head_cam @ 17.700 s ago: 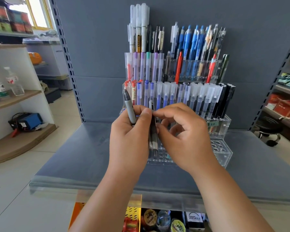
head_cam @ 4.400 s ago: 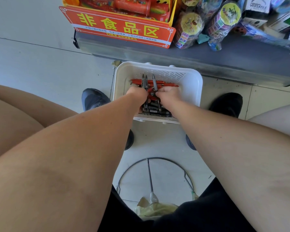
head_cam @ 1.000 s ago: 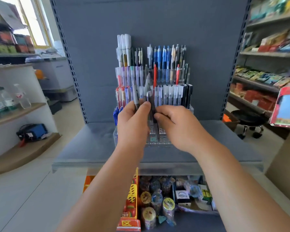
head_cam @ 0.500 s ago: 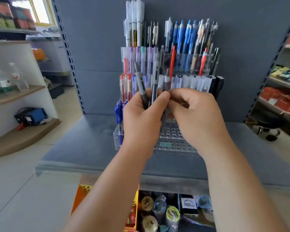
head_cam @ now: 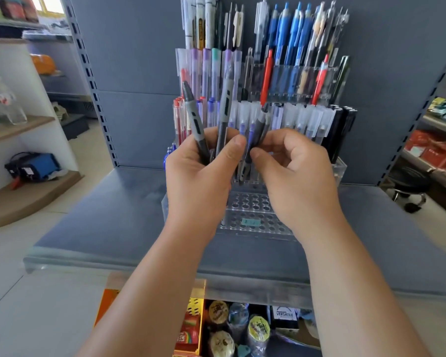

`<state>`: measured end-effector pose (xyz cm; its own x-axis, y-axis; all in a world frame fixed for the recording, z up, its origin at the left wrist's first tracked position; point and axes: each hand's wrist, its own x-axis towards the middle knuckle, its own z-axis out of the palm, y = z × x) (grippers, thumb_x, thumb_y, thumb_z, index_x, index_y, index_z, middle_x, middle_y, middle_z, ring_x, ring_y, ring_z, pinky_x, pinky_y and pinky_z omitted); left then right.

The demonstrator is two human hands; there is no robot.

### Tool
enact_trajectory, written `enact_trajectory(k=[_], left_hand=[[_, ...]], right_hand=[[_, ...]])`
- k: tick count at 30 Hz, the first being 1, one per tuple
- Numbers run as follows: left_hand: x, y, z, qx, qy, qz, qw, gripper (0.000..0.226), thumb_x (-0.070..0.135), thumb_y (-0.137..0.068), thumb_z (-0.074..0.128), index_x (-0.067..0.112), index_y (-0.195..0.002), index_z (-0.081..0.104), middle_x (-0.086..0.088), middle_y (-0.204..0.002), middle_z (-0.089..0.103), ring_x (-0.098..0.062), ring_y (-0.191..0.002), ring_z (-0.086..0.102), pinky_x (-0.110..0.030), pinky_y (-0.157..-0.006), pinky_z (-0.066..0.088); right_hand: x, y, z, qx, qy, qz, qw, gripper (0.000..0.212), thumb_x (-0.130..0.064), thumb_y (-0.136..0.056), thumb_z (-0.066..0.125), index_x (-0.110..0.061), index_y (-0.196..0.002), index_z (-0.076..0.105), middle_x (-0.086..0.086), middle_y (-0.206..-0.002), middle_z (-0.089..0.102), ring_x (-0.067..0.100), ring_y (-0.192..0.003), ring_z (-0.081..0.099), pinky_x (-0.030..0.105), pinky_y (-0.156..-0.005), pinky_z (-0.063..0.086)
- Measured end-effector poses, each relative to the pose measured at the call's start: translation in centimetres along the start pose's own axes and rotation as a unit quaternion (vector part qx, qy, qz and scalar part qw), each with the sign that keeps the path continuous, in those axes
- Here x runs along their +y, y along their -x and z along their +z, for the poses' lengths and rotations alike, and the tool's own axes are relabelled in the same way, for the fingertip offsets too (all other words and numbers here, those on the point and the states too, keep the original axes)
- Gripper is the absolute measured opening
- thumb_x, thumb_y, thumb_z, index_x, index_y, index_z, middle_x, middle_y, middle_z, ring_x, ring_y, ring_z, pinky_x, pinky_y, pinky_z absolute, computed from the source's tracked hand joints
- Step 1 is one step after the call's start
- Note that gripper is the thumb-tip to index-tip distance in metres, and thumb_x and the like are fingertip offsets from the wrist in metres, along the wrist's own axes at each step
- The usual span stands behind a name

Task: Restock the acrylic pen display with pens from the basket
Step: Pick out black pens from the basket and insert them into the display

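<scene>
The tiered acrylic pen display (head_cam: 252, 222) stands on the grey shelf, its upper rows full of pens and its front rows showing open holes. My left hand (head_cam: 201, 176) grips a bundle of grey-and-black pens (head_cam: 195, 122) upright in front of the display. My right hand (head_cam: 294, 176) pinches one dark pen (head_cam: 255, 140) beside that bundle, its lower end pointing down toward the holes. The basket is out of view.
The grey shelf (head_cam: 101, 228) has a front edge near me. Below it sit snack jars and an orange box (head_cam: 191, 328). Wooden shelves with bottles (head_cam: 8, 104) stand at left, more shop shelving and a stool (head_cam: 410, 194) at right.
The view has closed in on the display. My right hand has drawn one pen apart from the bundle in my left hand.
</scene>
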<state>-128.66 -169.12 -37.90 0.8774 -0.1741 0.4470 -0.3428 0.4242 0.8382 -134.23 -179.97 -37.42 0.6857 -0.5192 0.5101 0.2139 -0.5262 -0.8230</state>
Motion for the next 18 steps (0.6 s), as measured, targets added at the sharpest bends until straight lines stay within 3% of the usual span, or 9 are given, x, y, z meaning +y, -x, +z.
enact_trajectory(k=[5,9,13,18], left_hand=[[-0.4,0.2,-0.7,-0.009,-0.024,-0.014,1.000,0.014,0.009,-0.089,0.070,0.017,-0.079,0.067,0.008,-0.050,0.050,-0.009,-0.042,0.039,-0.019,-0.042,0.036],[-0.6,0.8,-0.5,-0.017,-0.042,-0.017,0.999,0.015,0.015,-0.090,0.069,0.017,-0.077,0.063,0.010,-0.049,0.050,-0.006,-0.043,0.043,-0.016,-0.045,0.038],[-0.8,0.6,-0.9,-0.006,-0.021,-0.039,0.999,0.024,0.026,-0.094,0.064,0.015,-0.075,0.056,0.004,-0.051,0.042,-0.014,-0.044,0.036,-0.026,-0.044,0.035],[-0.6,0.7,-1.3,-0.021,-0.013,-0.070,0.997,0.030,0.031,-0.101,0.052,0.013,-0.078,0.055,-0.002,-0.062,0.049,-0.014,-0.043,0.038,-0.026,-0.041,0.033]], right_hand=[[0.9,0.0,0.9,-0.006,0.007,0.031,0.999,0.008,-0.022,-0.094,0.066,-0.025,-0.101,0.067,-0.010,-0.089,0.070,0.008,-0.083,0.068,0.033,-0.079,0.057],[1.4,-0.1,1.3,-0.007,0.029,0.032,0.999,0.006,-0.025,-0.095,0.066,-0.027,-0.100,0.064,-0.012,-0.088,0.068,0.005,-0.083,0.066,0.029,-0.076,0.055],[1.8,0.0,1.7,-0.001,0.036,0.038,0.999,0.006,-0.023,-0.095,0.065,-0.027,-0.099,0.063,-0.013,-0.087,0.066,0.004,-0.082,0.064,0.024,-0.075,0.051],[2.3,0.1,2.4,0.013,0.066,0.049,0.997,0.005,-0.024,-0.095,0.064,-0.028,-0.096,0.062,-0.014,-0.085,0.065,0.007,-0.081,0.065,0.024,-0.072,0.051]])
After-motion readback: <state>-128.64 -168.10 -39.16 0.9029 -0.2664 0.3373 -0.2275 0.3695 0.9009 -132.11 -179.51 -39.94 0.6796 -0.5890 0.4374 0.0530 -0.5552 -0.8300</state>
